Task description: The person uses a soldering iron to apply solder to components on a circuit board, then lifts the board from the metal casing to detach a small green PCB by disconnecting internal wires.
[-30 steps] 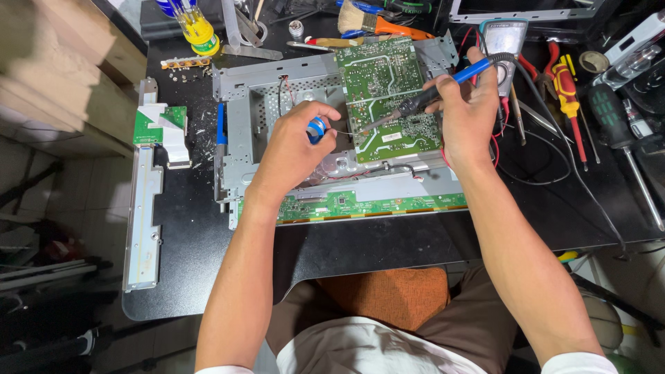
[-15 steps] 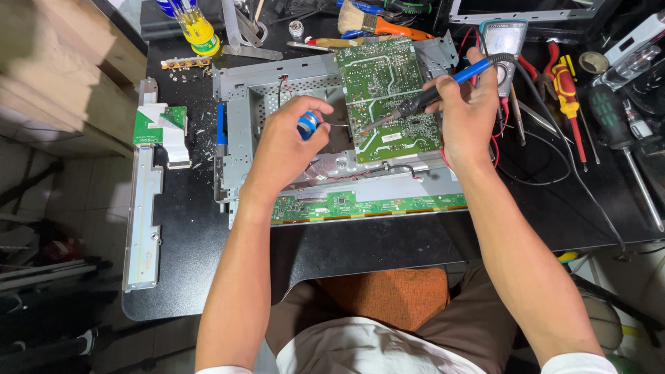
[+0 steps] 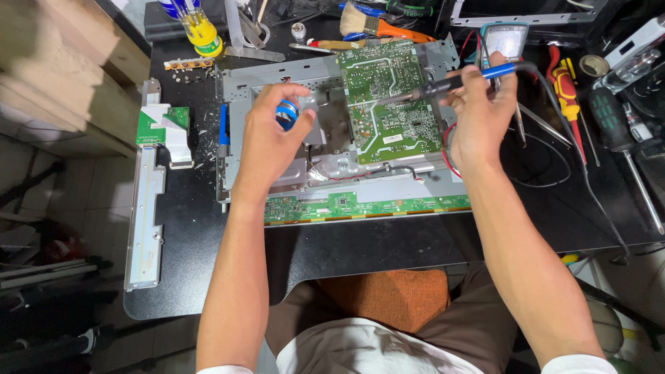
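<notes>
Two bare hands work over an opened metal chassis (image 3: 277, 83) that lies flat on a black table (image 3: 388, 249). The left hand (image 3: 267, 142) is closed around a small blue spool (image 3: 285, 114), approx. at the middle-left of the chassis; only a part of the spool shows between the fingers (what is wound on it I cannot tell). The right hand (image 3: 481, 114) grips a soldering iron (image 3: 457, 81) w/ a blue handle, thumb and fingers closed on the handle, and the dark tip points left and reaches over the green circuit board (image 3: 391, 97), which is mounted on the right half of the chassis. If the tip touches the board, I cannot tell.

A long narrow green board (image 3: 367, 206) runs along the near edge of the chassis, just under both wrists. Left of the chassis, well apart, lies a grey metal strip (image 3: 145, 215) w/ a small green board and a white flat cable (image 3: 170, 131) at its top. Behind the right hand stands a multimeter (image 3: 506, 38). At the right edge of the table lie a red screwdriver (image 3: 569, 104) and a dark-handled screwdriver (image 3: 620, 138), and a brush (image 3: 370, 24) lies at the far edge.
</notes>
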